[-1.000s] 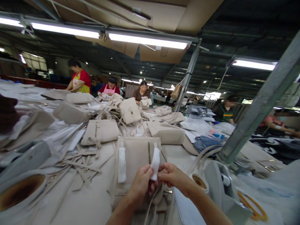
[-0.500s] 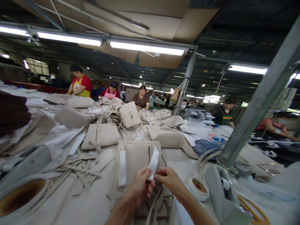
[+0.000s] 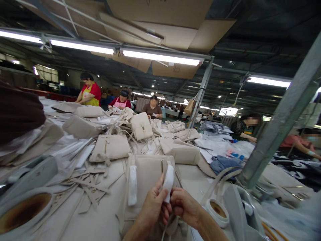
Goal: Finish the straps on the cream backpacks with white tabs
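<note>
- Between thumb and fingers of the left hand [image 3: 152, 204], a narrow, soft-looking white wrapping strip [image 3: 169, 182] is held near its lower end, standing roughly upright with a slight curve.
- At that lower end, the right hand [image 3: 187, 206] sits against the left, its fingers curled inward; whether they pinch anything cannot be told.
- Compared with half a second ago, a left finger now reaches up along the strip's near edge and the right fingers have folded tighter; this seems to steady the strip while its lower end is worked.
- Both forearms rise from below the grip and converge, the left thumb lying over the strip, the right hand's back turned outward.
- Just behind the grip lies a beige, leather-look rectangular bag [image 3: 147, 170] with a vertical zip; to the grip's left, a second white wrapped strip [image 3: 132, 185] runs down its panel.
- Farther left of the grip, thin beige straps [image 3: 92, 187] lie tangled.
- Right of the grip stands a thick white roll with a brown core [image 3: 222, 219], beside a grey plastic dispenser [image 3: 233, 207].
- Well beyond, more beige bags [image 3: 141, 125] are heaped.
</note>
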Motion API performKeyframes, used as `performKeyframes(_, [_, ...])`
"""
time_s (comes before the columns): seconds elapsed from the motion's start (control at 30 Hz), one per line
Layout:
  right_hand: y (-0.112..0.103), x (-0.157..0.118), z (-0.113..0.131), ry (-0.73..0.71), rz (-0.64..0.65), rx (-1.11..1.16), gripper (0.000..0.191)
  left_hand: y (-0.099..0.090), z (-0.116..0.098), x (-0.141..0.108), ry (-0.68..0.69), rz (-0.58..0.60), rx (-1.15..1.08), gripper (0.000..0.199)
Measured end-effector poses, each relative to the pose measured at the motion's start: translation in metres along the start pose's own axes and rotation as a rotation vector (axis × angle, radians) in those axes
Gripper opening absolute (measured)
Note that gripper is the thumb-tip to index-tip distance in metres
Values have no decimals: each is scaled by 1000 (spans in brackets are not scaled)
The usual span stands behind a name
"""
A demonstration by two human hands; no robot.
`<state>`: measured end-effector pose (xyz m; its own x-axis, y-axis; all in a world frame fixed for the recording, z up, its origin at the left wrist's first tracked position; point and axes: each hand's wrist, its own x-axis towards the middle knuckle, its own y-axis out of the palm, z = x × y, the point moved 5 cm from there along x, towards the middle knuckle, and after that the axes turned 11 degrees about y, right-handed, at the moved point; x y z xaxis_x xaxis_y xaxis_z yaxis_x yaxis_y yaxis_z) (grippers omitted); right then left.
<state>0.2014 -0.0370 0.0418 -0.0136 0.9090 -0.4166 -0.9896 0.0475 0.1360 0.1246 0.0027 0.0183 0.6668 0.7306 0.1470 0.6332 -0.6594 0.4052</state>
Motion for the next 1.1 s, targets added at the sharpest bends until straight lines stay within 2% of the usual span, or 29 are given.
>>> performKeyframes(0.1, [-1,8,-4,2,125,155,18,-2,-3,2,39,-30,39,120])
performKeyframes(0.2, [-10,18,-11,11,105,235,22,-1,-8,2,85,-25,9,126])
performKeyframes(0.27, [-13,25,-12,-24,127,265,27,0,-10,0,97,-8,-51,126])
performKeyframes(0.43, [-5,38,-10,-118,335,317,29,-1,-12,-4,48,41,-286,119])
performKeyframes(0.53, [-2,42,-7,-186,408,376,25,-2,-15,-5,17,56,-384,118])
performKeyframes(0.6, [-1,44,-6,-231,466,390,24,0,-17,-6,7,92,-429,109])
performKeyframes(0.63, [1,45,-5,-243,509,386,23,1,-19,-6,10,118,-447,98])
performKeyframes(0.7, [6,46,-5,-264,595,405,23,5,-22,-6,32,162,-482,68])
performKeyframes(0.77, [8,50,-4,-294,628,495,28,6,-22,-5,51,171,-502,43])
performKeyframes(0.83, [10,54,-5,-313,636,593,35,6,-20,-4,57,165,-494,37])
performKeyframes(0.9, [14,56,-7,-288,679,617,38,5,-17,-2,65,173,-463,47])
performKeyframes(0.97, [17,57,-12,-242,731,587,39,3,-15,-2,84,186,-428,72])
performKeyframes(1.03, [15,57,-15,-223,713,605,38,3,-13,-1,94,190,-405,92])
performKeyframes(1.1, [12,58,-18,-213,671,651,39,4,-11,-1,95,187,-397,96])
